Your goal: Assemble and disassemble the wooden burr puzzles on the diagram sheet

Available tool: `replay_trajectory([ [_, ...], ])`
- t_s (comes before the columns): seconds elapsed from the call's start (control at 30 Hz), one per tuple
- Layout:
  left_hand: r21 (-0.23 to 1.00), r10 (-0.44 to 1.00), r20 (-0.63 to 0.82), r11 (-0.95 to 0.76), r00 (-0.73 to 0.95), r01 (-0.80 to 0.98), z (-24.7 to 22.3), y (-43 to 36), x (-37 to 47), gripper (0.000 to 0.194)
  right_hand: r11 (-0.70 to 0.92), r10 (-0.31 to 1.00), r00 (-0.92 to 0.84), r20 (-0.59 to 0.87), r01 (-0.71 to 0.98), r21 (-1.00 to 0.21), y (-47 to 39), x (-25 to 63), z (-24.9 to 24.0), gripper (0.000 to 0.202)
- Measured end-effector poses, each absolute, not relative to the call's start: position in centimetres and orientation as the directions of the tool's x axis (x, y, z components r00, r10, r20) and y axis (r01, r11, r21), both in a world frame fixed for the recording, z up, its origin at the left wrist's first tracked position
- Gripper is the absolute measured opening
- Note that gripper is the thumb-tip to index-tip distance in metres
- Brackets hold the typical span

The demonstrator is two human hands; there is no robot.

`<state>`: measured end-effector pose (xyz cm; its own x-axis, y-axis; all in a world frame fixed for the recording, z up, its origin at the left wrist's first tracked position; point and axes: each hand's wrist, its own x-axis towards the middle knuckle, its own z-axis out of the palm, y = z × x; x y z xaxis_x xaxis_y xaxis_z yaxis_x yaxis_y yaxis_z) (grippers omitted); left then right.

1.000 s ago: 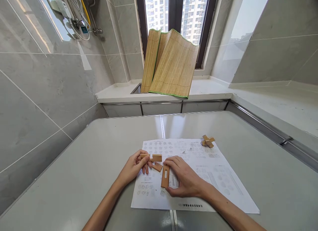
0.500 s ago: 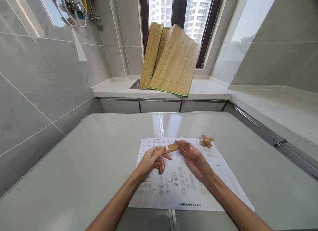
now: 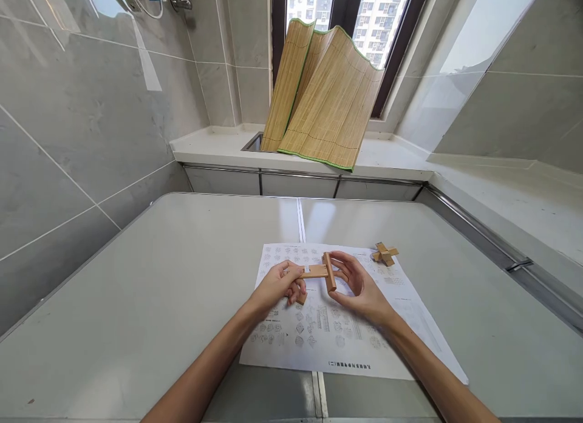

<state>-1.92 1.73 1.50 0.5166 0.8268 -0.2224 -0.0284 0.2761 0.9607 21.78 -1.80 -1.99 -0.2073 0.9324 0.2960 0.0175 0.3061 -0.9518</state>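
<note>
My left hand point(image 3: 283, 284) pinches one end of a notched wooden puzzle piece point(image 3: 316, 271), which lies level and points right. A second wooden piece point(image 3: 329, 272) stands crosswise at its right end, touching it; whether the two interlock I cannot tell. My right hand point(image 3: 357, 284) grips this crosswise piece at its two ends between thumb and fingers. A small wooden end point(image 3: 301, 298) pokes out below the left fingers, mostly hidden by them. Under both hands lies a white printed sheet point(image 3: 359, 344) with rows of small puzzle diagrams.
An assembled wooden cross-shaped puzzle point(image 3: 385, 254) rests at the sheet's upper right edge. The pale table point(image 3: 159, 301) has a seam down its middle. Behind it, a folded bamboo mat point(image 3: 332, 101) leans against the window on a white ledge point(image 3: 204, 145).
The right hand has turned the crosswise piece from lying nearly flat to standing across the left-hand piece, its fingers now on both ends. The view has tilted slightly down.
</note>
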Motion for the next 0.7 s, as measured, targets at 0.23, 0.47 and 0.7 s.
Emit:
replay_trajectory([
  [0.23,0.984,0.846,-0.177,0.153,0.504,0.089,2.1,1.3,-2.4,0.032,0.350,0.921,-0.230,0.313,0.138,-0.927,-2.9,21.2,-1.3,0.071],
  [0.47,0.967,0.894,-0.152,0.047,0.421,0.249,2.4,1.2,-2.5,0.036,0.462,0.882,-0.254,0.396,0.303,-0.834,-3.1,20.9,-1.1,0.067],
  [0.7,0.945,0.889,-0.112,-0.043,0.444,0.324,2.2,1.2,-2.7,0.035,0.477,0.877,-0.257,0.406,0.359,-0.802,-3.1,21.0,-1.1,0.067],
])
